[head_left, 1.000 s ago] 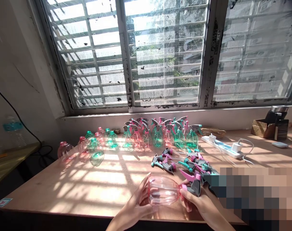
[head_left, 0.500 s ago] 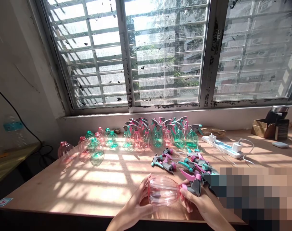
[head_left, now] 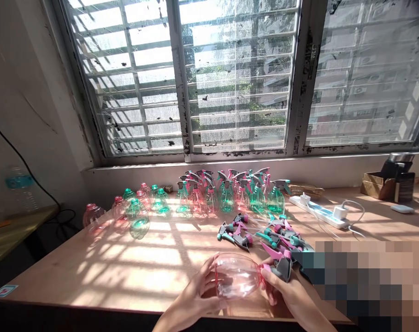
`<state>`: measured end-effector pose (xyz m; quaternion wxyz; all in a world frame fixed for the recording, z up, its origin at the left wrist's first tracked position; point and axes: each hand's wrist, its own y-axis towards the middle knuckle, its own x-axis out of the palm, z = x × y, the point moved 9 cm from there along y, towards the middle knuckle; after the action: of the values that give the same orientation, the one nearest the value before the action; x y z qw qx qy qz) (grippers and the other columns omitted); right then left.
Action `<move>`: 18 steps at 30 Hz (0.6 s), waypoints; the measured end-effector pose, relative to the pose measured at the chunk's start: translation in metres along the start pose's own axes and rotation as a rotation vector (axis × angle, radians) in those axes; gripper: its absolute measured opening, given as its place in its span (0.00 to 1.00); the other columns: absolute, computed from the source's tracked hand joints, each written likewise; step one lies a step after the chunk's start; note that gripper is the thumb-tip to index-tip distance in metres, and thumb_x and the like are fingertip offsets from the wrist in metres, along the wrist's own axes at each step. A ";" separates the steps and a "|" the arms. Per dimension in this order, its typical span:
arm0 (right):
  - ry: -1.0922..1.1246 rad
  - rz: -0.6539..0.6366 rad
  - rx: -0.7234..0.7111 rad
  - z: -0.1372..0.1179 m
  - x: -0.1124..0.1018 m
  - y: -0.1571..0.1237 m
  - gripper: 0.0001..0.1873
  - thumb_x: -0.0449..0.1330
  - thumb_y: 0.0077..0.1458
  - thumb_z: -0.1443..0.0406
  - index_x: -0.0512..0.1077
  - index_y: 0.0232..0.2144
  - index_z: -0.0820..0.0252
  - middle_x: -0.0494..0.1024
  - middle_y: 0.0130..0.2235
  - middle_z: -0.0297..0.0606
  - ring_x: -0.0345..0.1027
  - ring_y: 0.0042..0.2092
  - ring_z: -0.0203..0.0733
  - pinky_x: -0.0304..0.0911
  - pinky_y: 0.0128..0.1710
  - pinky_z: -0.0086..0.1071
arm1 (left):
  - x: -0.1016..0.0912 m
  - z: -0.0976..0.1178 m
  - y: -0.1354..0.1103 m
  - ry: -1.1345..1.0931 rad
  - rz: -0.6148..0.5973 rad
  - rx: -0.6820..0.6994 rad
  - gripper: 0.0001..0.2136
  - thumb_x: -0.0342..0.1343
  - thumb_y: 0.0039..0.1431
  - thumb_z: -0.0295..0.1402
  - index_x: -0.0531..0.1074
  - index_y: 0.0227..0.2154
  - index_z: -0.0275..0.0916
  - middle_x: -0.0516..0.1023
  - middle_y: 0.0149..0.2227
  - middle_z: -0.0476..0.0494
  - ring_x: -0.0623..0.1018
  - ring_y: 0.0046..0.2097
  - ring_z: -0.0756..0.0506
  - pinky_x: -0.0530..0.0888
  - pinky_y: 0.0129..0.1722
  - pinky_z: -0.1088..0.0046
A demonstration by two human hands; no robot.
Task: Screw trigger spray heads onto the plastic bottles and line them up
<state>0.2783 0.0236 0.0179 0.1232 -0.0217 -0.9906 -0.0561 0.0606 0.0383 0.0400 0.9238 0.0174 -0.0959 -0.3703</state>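
Closed the left grip (head_left: 199, 289) round the rounded base of a bottle (head_left: 237, 276), with fingers curled over its far side. Closed the right grip (head_left: 284, 291) on the trigger head (head_left: 281, 268) at the bottle's neck, with fingertips against the pink collar. Held the bottle on its side between the two, neck to the right, low over the near edge of the worktop (head_left: 143, 258). Could not tell whether touching the wood or just clear of it.

Just beyond the right grip, met a loose heap of heads (head_left: 264, 234) in teal, pink and grey, tangled with thin tubes and lying near the held head. Right of that, met a pixelated block (head_left: 368, 281) hiding whatever lay there. Farther back, past the heap, noted a tight cluster of headed bottles (head_left: 230, 196), pink and green, upright under the sill. Left of those, noted open-necked bottles (head_left: 138, 210), some upright, some seemingly on their sides. Right of the cluster, noted a white power strip (head_left: 318, 211) with plugs and a looping white cable. Noted a cardboard box (head_left: 373, 184) well apart at the far right.

Saw thin, clear pink plastic in the held bottle, bulbous and faintly ribbed, bright in the sun. Saw hard grey and pink plastic in its head. Saw pale wood-grain on the worktop, striped with shadow from the barred window (head_left: 230, 78), grimy in the glass and flaking at the frame.
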 end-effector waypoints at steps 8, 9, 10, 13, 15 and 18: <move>-0.002 0.014 0.008 0.000 -0.001 -0.001 0.24 0.69 0.52 0.46 0.70 0.36 0.57 0.74 0.19 0.29 0.65 0.19 0.37 0.59 0.20 0.30 | -0.004 -0.006 -0.001 0.066 0.037 -0.015 0.51 0.74 0.51 0.36 0.47 0.71 0.56 0.74 0.53 0.40 0.76 0.51 0.37 0.71 0.55 0.54; -0.005 0.006 0.010 0.000 0.000 -0.001 0.23 0.69 0.52 0.46 0.70 0.36 0.57 0.74 0.18 0.28 0.64 0.19 0.36 0.60 0.21 0.29 | -0.005 -0.006 -0.001 0.060 0.046 -0.014 0.49 0.74 0.51 0.39 0.50 0.71 0.55 0.74 0.53 0.39 0.75 0.52 0.36 0.70 0.56 0.54; -0.009 -0.004 0.010 -0.001 0.002 -0.001 0.23 0.69 0.53 0.47 0.70 0.37 0.57 0.73 0.18 0.27 0.64 0.19 0.36 0.60 0.21 0.29 | -0.005 -0.005 -0.001 0.054 0.053 -0.015 0.46 0.73 0.52 0.41 0.53 0.70 0.54 0.74 0.54 0.39 0.74 0.53 0.36 0.69 0.56 0.54; -0.011 -0.018 0.020 0.000 0.002 -0.001 0.23 0.69 0.53 0.47 0.70 0.38 0.57 0.73 0.18 0.27 0.64 0.19 0.35 0.60 0.21 0.28 | -0.004 -0.002 -0.001 0.055 0.068 -0.019 0.41 0.70 0.55 0.45 0.59 0.69 0.50 0.75 0.52 0.37 0.75 0.53 0.36 0.69 0.56 0.55; 0.004 -0.021 0.027 0.001 0.002 -0.001 0.23 0.69 0.53 0.47 0.70 0.38 0.57 0.74 0.18 0.27 0.65 0.19 0.35 0.60 0.20 0.28 | -0.005 -0.001 -0.002 0.071 0.082 -0.015 0.41 0.71 0.54 0.41 0.58 0.69 0.52 0.76 0.52 0.39 0.76 0.54 0.35 0.71 0.53 0.56; 0.026 0.003 0.018 0.001 -0.001 0.000 0.24 0.70 0.52 0.47 0.71 0.37 0.58 0.75 0.20 0.28 0.66 0.19 0.35 0.61 0.19 0.27 | -0.005 -0.004 -0.003 0.088 0.086 -0.017 0.46 0.73 0.53 0.35 0.53 0.70 0.59 0.74 0.54 0.41 0.76 0.53 0.37 0.72 0.52 0.59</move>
<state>0.2788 0.0240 0.0169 0.1363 -0.0213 -0.9893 -0.0472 0.0556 0.0397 0.0353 0.9422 0.0218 -0.0530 -0.3301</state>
